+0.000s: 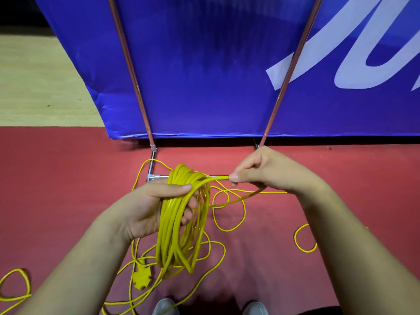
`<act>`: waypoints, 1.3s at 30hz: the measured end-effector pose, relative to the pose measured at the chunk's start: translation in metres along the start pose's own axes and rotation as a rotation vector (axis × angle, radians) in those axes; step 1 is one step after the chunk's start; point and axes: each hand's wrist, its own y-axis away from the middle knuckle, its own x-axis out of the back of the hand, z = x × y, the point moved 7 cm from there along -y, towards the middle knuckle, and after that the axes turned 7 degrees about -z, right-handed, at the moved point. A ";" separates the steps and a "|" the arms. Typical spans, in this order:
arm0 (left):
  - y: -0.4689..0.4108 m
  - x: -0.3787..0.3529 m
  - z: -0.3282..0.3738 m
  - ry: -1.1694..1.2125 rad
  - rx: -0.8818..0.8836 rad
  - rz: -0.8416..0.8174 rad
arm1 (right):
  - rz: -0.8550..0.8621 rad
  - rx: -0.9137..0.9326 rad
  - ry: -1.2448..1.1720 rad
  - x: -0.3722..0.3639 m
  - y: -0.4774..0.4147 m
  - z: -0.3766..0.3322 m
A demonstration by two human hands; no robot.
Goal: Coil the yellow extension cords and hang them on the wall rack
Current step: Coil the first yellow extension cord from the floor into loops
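Observation:
My left hand (150, 208) grips a coil of yellow extension cord (179, 226) with several loops hanging down from the palm. My right hand (261, 171) pinches a strand of the same cord between thumb and fingers, just right of the coil's top. That strand curves down to the loose cord (229, 212) lying in tangled loops on the red floor. A yellow multi-outlet end (142, 279) lies on the floor below the coil. No wall rack is in view.
A blue banner (204, 64) on a metal stand with slanted poles (134, 71) and a floor bar (156, 176) stands right ahead. More yellow loops lie at the lower left (16, 285) and the right (304, 237). My shoes (164, 306) show at the bottom edge.

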 end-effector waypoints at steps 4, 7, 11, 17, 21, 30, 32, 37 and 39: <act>-0.002 -0.008 -0.010 -0.048 0.035 -0.041 | -0.099 0.042 0.068 -0.020 -0.004 -0.018; -0.002 -0.011 -0.010 -0.059 0.021 -0.087 | -0.116 0.101 0.082 -0.032 -0.010 -0.027; -0.002 -0.008 0.000 0.065 -0.074 -0.105 | -0.120 0.044 0.062 -0.027 -0.016 0.006; -0.003 -0.001 0.000 -0.044 -0.036 -0.016 | 0.036 -0.040 -0.188 -0.016 -0.014 0.057; -0.003 0.000 -0.008 -0.083 0.041 0.025 | 0.078 -0.006 -0.040 -0.009 -0.020 0.040; 0.001 0.000 -0.006 -0.035 0.011 -0.077 | 0.020 0.133 0.228 -0.030 -0.019 -0.028; 0.001 -0.005 -0.005 -0.011 -0.009 -0.122 | 0.050 0.123 0.175 -0.025 -0.018 -0.019; -0.001 -0.001 0.005 0.149 -0.121 -0.127 | -0.023 -0.025 0.073 -0.025 -0.027 0.055; -0.001 0.001 0.010 0.170 -0.163 -0.147 | -0.065 -0.086 0.001 -0.029 -0.028 0.087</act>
